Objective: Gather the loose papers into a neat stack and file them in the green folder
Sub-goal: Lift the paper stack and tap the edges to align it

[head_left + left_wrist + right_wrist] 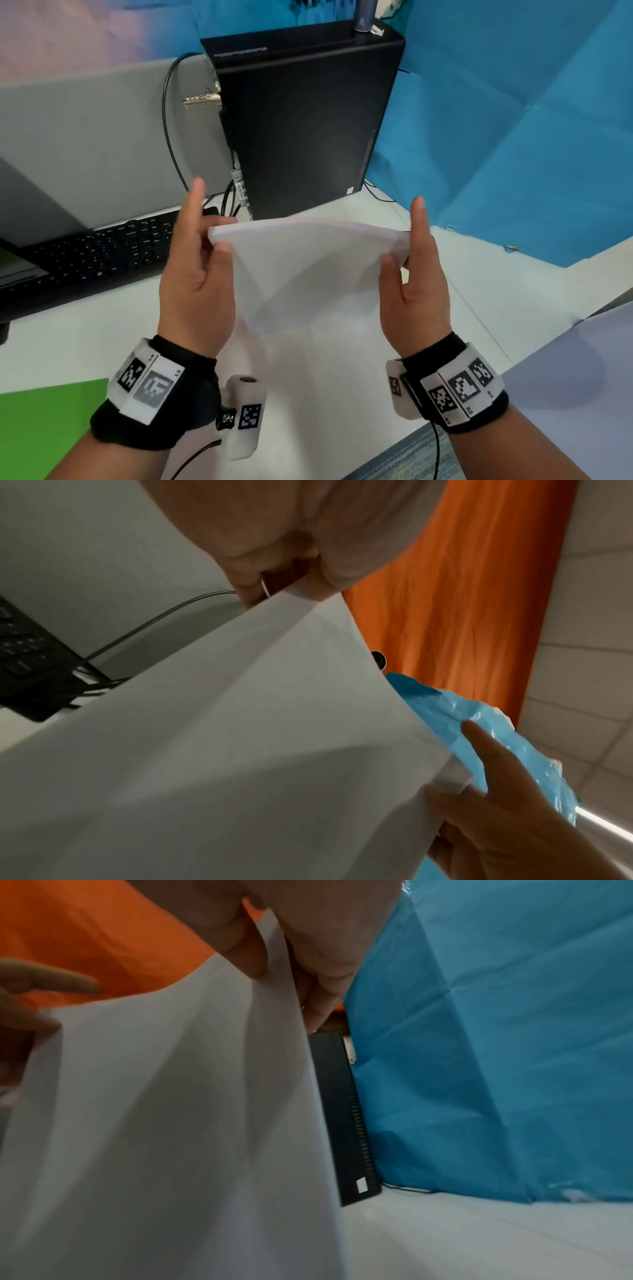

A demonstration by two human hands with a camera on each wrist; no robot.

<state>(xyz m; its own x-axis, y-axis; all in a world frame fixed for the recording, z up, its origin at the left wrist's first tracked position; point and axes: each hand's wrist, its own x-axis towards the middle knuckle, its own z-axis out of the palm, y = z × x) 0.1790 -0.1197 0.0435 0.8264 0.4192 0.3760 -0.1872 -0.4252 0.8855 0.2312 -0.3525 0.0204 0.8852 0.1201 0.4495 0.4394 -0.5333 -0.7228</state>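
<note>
Both hands hold a bundle of white papers (308,267) in the air above a white counter (342,370), in front of the person. The left hand (197,284) pinches the top left corner between thumb and fingers (246,588), its index finger pointing up. The right hand (416,291) pinches the top right corner the same way, index finger raised too. The papers hang from those two corners and sag in the middle, their lower edge drooping to a point just above the counter.

The grip looks risky. Held only by the corners, inner sheets could slip out and fan apart, or the sagging bundle could crease. Tapping the loose lower edge on the counter may buckle it rather than square it.

The folder (44,421) lies flat on the counter at the near left, well apart from the papers, beside the left forearm; whether it is open cannot be told. A black keyboard (102,250) sits to the left. A black computer tower (308,120) stands close behind the papers. Blue sheeting (513,137) covers the wall to the right. Nothing lies between papers and folder except the left arm itself.
</note>
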